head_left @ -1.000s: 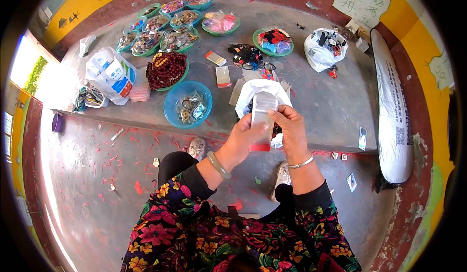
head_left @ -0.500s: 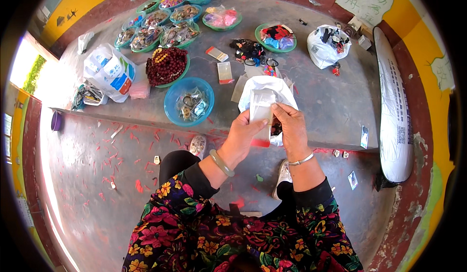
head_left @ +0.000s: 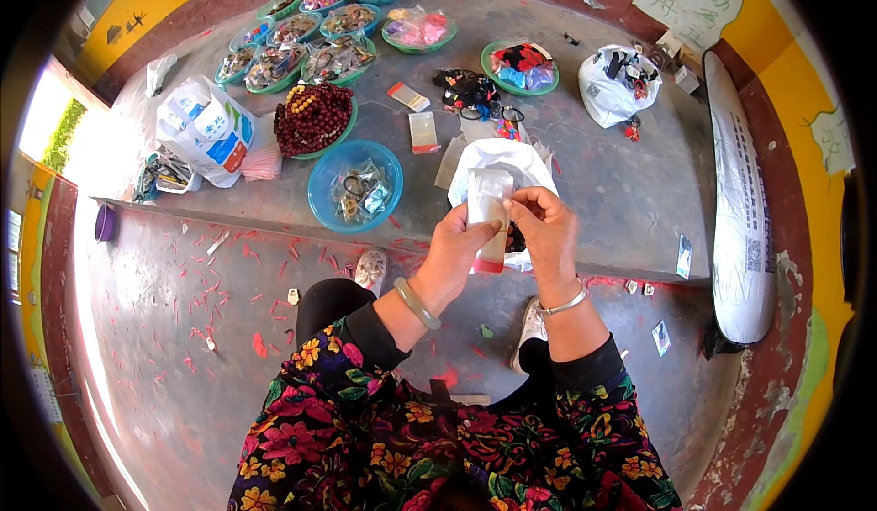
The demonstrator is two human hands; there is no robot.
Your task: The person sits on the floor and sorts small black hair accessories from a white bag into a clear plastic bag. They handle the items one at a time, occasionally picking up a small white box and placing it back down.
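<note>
My left hand (head_left: 457, 248) is closed round a small stack of clear, narrow plastic bags (head_left: 490, 202) with a red strip at the lower end. Thumb and fingertips of my right hand (head_left: 548, 237) pinch the right edge of the same bags. Just beyond my hands, at the front of the raised floor, sits an opened white plastic bag (head_left: 466, 159) with dark items inside, partly hidden by my hands. Behind it lies a dark pile of hair ties (head_left: 466, 89). Two more bag packs with red ends, a near pack (head_left: 423, 133) and a far pack (head_left: 407, 97), rest to the left.
A blue basin (head_left: 320, 210) holds small packaged items. Dark red bead strings (head_left: 313, 120) fill a green basin. Several basins stand at the far left. A white bag (head_left: 598, 91) stands far right, near a long silver wrapped bundle (head_left: 742, 219). The step edge (head_left: 621, 275) runs before my feet.
My right fingers have shifted slightly along the edge of the plastic bags, and the bags have tilted a little. My left hand keeps its hold.
</note>
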